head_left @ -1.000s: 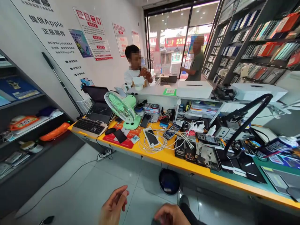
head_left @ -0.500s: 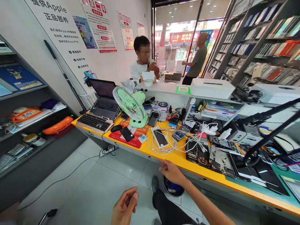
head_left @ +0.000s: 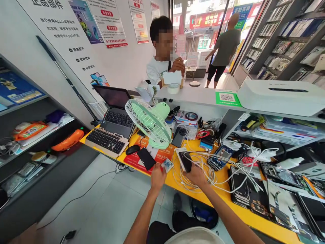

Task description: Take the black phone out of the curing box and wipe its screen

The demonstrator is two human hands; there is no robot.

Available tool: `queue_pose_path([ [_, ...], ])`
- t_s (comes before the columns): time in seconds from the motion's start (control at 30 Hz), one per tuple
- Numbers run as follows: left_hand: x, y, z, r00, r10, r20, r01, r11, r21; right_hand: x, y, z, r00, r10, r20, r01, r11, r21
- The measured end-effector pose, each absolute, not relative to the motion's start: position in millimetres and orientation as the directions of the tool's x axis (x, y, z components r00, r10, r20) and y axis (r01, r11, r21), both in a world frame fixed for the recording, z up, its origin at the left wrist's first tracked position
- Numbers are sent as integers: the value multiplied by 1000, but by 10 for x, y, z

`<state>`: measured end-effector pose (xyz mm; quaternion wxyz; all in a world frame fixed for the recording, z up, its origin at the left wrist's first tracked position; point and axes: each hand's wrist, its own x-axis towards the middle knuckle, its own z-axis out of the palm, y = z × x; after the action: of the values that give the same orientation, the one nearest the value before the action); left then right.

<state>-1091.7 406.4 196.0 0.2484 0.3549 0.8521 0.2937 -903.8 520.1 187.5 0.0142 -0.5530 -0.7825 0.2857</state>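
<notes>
My right hand (head_left: 196, 175) is closed around the lower end of a black phone (head_left: 186, 160), which lies over a white box (head_left: 179, 151) among white cables. My left hand (head_left: 158, 178) is at the table's front edge, its fingertips pinched together between the lower corner of another black phone (head_left: 146, 159) and a small clear packet (head_left: 168, 164). The fingertips meet the packet's edge; whether they grip it is hidden. Loops of white cable (head_left: 210, 174) spread to the right of my right hand.
A green fan (head_left: 149, 122) stands behind the phones. A mouse (head_left: 132, 149), keyboard (head_left: 106, 141) and laptop (head_left: 118, 116) are at the left. Opened phones (head_left: 240, 189) lie at the right. One person (head_left: 162, 51) sits behind the counter; another (head_left: 225, 47) stands near the doorway.
Both hands have moved from in front of the table up to its top. The right has closed on the black phone; the left has reached the packet. The view is closer to the table.
</notes>
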Motion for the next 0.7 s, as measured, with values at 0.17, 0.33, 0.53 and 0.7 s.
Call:
queue_pose_path([
  [0.17,-11067,4621,1815,-601,727,-331,466,655,595,-9073,5176,1958,-444,819,-362,607,-22,-794],
  [0.33,-11339,4344,1863,-504,759,-411,307,602,737,-8979,4918,1827,-349,865,-360,576,-105,-811],
  [0.53,-12378,3234,2160,-575,719,-391,-116,402,908,-9184,4442,1610,-351,913,-209,676,93,-731],
  [0.7,-13549,2651,2576,-811,361,-460,-403,225,887,-9898,4275,1331,-288,956,-55,715,177,-676],
])
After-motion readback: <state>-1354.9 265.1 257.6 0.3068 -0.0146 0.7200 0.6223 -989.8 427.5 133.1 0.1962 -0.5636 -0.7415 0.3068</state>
